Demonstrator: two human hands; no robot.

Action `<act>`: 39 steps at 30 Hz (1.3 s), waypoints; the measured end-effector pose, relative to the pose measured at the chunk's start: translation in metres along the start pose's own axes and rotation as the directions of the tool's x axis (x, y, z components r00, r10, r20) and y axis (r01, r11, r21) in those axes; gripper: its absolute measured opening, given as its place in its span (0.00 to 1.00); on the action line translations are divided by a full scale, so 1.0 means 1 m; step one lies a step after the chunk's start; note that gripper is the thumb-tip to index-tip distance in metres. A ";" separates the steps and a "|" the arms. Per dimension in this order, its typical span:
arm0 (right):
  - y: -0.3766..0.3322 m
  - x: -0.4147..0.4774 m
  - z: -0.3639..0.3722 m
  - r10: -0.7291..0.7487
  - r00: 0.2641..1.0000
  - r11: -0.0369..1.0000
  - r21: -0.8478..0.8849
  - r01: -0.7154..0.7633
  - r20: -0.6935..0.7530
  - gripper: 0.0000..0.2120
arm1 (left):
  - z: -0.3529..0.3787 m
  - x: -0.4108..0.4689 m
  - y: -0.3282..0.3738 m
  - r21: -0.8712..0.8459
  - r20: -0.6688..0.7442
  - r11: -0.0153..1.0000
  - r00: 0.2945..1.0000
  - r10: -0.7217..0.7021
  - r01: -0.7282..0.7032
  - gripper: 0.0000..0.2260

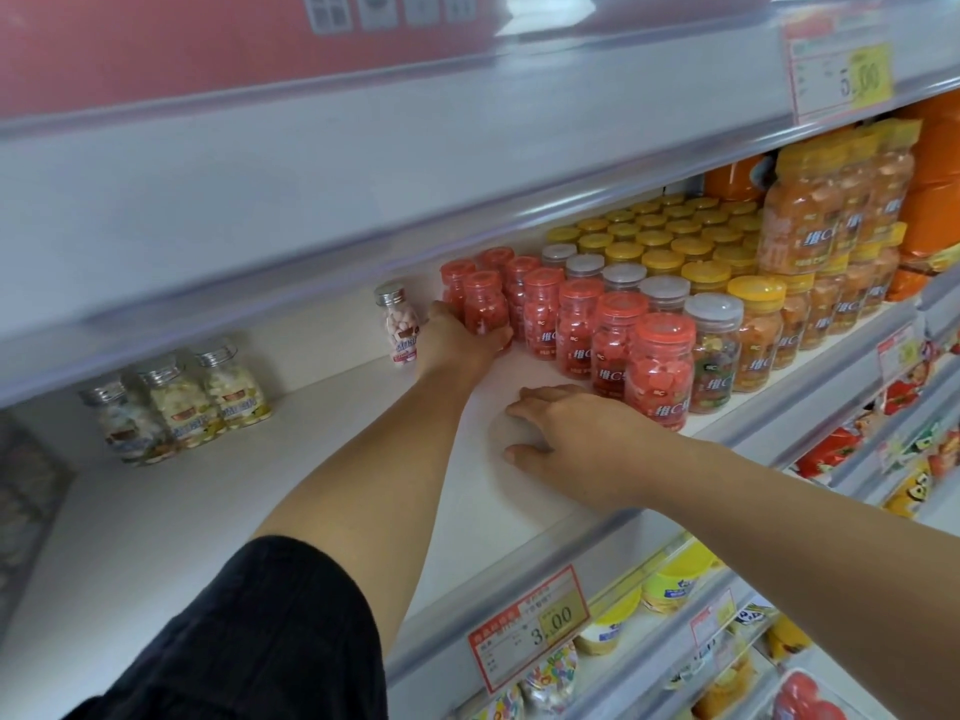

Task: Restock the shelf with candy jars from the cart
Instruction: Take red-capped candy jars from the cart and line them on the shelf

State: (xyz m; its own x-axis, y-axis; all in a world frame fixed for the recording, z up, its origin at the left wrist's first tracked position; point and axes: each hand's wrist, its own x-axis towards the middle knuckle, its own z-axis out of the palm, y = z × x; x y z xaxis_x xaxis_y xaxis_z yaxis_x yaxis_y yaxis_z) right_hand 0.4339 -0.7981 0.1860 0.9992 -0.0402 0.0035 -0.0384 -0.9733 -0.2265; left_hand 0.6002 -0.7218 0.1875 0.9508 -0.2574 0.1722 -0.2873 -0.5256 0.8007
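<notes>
Left hand (457,345) grips a red-lidded candy jar (484,302) deep on the white shelf (208,501). Right hand (571,433) rests on shelf, fingers loosely arched.

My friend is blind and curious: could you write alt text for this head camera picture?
A person's left hand grips a red jar beside rows of red, grey and yellow-lidded jars on a white shelf; the right hand rests on the shelf nearer the edge.

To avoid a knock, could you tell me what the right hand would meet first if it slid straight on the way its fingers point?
The right hand would most likely meet the left forearm, which crosses low over the shelf; beyond it stands the small silver-lidded jar. Depth is unclear.
</notes>
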 end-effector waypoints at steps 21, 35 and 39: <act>0.126 -0.274 0.110 0.197 0.980 0.899 0.395 -0.188 0.020 0.07 | 0.079 -0.328 -0.001 0.043 0.389 0.995 0.919 0.067 -0.091 0.06; 0.201 -0.320 0.380 0.386 0.732 0.816 0.163 -0.555 0.561 0.26 | 0.280 -0.415 -0.256 0.628 0.629 0.778 0.597 -0.498 -0.012 0.17; 0.211 -0.308 0.428 0.339 0.761 0.809 0.241 -0.536 0.554 0.15 | 0.315 -0.420 -0.278 0.665 0.615 0.741 0.635 -0.467 -0.099 0.21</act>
State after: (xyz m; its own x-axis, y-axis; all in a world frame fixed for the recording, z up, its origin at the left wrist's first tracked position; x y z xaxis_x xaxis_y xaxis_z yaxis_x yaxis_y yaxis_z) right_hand 0.1236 -0.8944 -0.2793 0.7539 -0.2350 -0.6136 -0.5636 -0.7112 -0.4202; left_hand 0.2444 -0.7231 -0.2886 0.6669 -0.4166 -0.6178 -0.3834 -0.9028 0.1949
